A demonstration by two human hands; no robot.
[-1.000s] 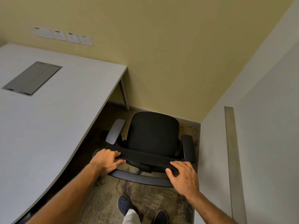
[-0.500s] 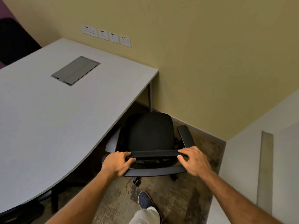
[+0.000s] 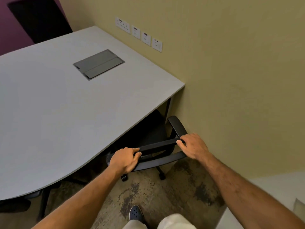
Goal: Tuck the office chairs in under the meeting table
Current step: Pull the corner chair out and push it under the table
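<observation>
A black office chair (image 3: pixel 158 144) stands at the corner of the grey meeting table (image 3: pixel 69 109), most of its seat hidden under the tabletop. Its right armrest (image 3: pixel 177 125) sticks out beside the yellow wall. My left hand (image 3: pixel 124 160) grips the left end of the backrest's top bar. My right hand (image 3: pixel 193 146) grips the right end of the same bar. The chair's casters (image 3: pixel 124 177) rest on the mottled carpet.
A grey cable hatch (image 3: pixel 99 64) is set into the tabletop. Wall sockets (image 3: pixel 140 33) line the yellow wall, which runs close along the chair's right side. Another dark chair back (image 3: pixel 41 19) stands at the far side. My shoe (image 3: pixel 136 214) is on the carpet.
The chair has rolled forward and left under the table, so its seat is now mostly covered. Both hands kept hold of the backrest bar and moved with it.
</observation>
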